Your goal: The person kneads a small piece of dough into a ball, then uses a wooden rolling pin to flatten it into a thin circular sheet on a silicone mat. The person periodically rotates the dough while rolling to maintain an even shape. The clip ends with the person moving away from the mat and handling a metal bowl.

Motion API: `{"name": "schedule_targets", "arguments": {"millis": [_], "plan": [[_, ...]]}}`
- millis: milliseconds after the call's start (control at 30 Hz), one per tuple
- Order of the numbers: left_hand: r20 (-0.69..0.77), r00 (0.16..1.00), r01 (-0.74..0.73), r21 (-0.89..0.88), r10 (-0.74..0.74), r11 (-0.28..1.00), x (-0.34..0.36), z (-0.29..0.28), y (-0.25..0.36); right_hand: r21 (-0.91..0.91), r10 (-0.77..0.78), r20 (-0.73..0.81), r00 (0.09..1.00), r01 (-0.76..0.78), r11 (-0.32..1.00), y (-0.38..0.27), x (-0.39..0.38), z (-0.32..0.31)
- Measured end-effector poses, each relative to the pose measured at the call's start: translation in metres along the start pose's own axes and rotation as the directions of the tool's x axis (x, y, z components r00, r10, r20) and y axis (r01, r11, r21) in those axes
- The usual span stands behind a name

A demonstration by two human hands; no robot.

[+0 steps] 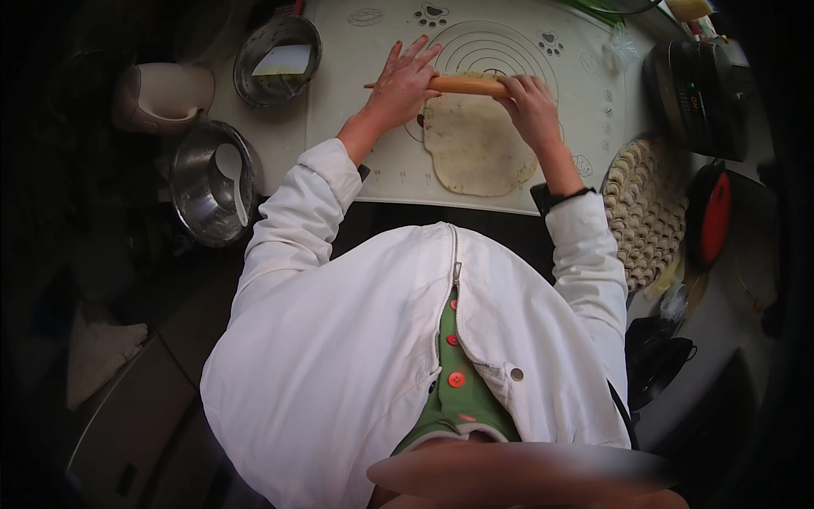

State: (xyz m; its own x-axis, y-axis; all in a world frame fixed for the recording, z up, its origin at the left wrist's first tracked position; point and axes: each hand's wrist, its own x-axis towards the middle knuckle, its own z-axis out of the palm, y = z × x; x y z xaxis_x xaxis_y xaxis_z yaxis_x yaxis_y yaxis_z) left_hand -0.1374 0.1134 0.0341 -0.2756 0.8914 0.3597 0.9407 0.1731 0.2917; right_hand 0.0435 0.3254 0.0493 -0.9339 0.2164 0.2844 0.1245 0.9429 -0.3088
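Note:
A thin wooden rolling pin (466, 85) lies across the far edge of a flat, pale sheet of dough (476, 146). The dough rests on a white baking mat (381, 51) printed with rings and paw marks. My left hand (403, 81) presses flat on the pin's left part, fingers spread. My right hand (530, 103) rests on the pin's right end, fingers curled over it. White sleeves cover both forearms.
A steel bowl (193, 191) with a white spoon stands at the left, a steel pan (275, 59) and a white jug (165, 95) behind it. A tray (612, 165) of several folded dumplings sits at the right, with a red-and-black tool (714, 216) and a dark appliance (699, 93) beyond.

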Motion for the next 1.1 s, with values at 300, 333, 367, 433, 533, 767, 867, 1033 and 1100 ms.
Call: {"name": "schedule_targets", "arguments": {"millis": [300, 333, 367, 433, 533, 767, 867, 1033, 1100], "plan": [[0.204, 0.957, -0.113, -0.386, 0.204, 0.915, 0.086, 0.082, 0.049, -0.095, 0.598, -0.108, 0.794, -0.607, 0.789, -0.068, -0.146, 0.018], [0.195, 0.953, -0.153, -0.346, 0.231, 0.925, 0.091, 0.093, 0.054, -0.121, 0.573, -0.109, 0.813, -0.583, 0.804, -0.066, -0.148, 0.022], [0.206, 0.945, -0.186, -0.297, 0.254, 0.937, 0.098, 0.102, 0.057, -0.054, 0.657, -0.002, 0.754, -0.656, 0.753, -0.063, -0.15, 0.025], [0.265, 0.926, -0.232, -0.155, 0.267, 0.96, 0.103, 0.115, 0.061, -0.079, 0.624, -0.237, 0.745, -0.655, 0.751, -0.051, -0.146, 0.029], [0.311, 0.922, -0.239, -0.009, 0.23, 0.971, 0.094, 0.118, 0.061, -0.114, 0.692, -0.205, 0.692, -0.719, 0.685, -0.044, -0.134, 0.045], [0.308, 0.914, -0.318, 0.135, 0.265, 0.938, 0.06, 0.074, 0.026, -0.013, 0.726, -0.27, 0.632, -0.757, 0.654, -0.055, -0.131, 0.054], [0.423, 0.864, -0.374, 0.177, 0.273, 0.91, 0.066, 0.074, 0.038, 0.035, 0.737, -0.213, 0.642, -0.749, 0.662, -0.073, -0.127, 0.041], [0.347, 0.835, -0.432, -0.068, 0.427, 0.899, 0.089, 0.095, 0.063, 0.105, 0.697, -0.092, 0.712, -0.689, 0.717, -0.136, -0.103, 0.066], [0.46, 0.776, -0.466, -0.044, 0.432, 0.884, 0.097, 0.102, 0.068, -0.038, 0.677, -0.163, 0.718, -0.69, 0.722, -0.136, -0.106, 0.068]]}}
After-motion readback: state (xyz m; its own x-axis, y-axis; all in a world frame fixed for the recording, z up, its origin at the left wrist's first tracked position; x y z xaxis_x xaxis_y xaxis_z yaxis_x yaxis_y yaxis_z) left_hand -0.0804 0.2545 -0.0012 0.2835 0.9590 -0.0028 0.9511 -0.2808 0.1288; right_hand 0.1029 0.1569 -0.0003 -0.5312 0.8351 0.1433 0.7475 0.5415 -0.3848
